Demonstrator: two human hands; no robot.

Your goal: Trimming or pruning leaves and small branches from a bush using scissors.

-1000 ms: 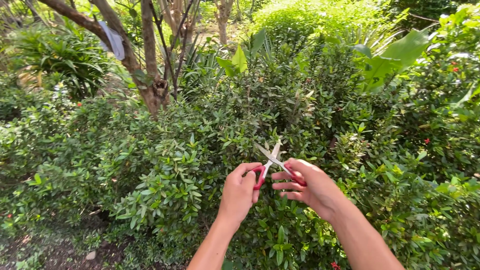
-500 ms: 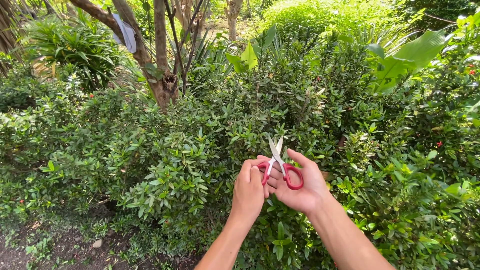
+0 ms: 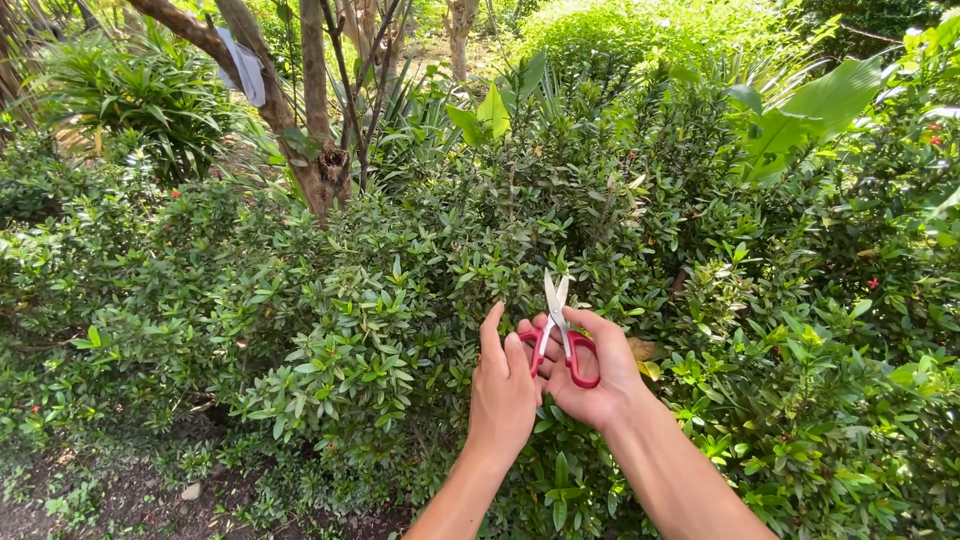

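While the tree trunk (image 3: pixel 318 180) stands off to the left, the left hand (image 3: pixel 503 393) curls round one red handle of the scissors (image 3: pixel 558 340), and the right hand (image 3: pixel 595 375) grips the other. Blades point up and away, nearly closed, over the shrub (image 3: pixel 380 330). Both hands equally close.

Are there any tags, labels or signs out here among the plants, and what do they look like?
Tag: one pale grey-white strip, hanging on a slanting brown tree branch at upper left; long and narrow, any markings too small to tell.
Nothing else: no packages, signs or screens among the shrubs or near the red-handled scissors.
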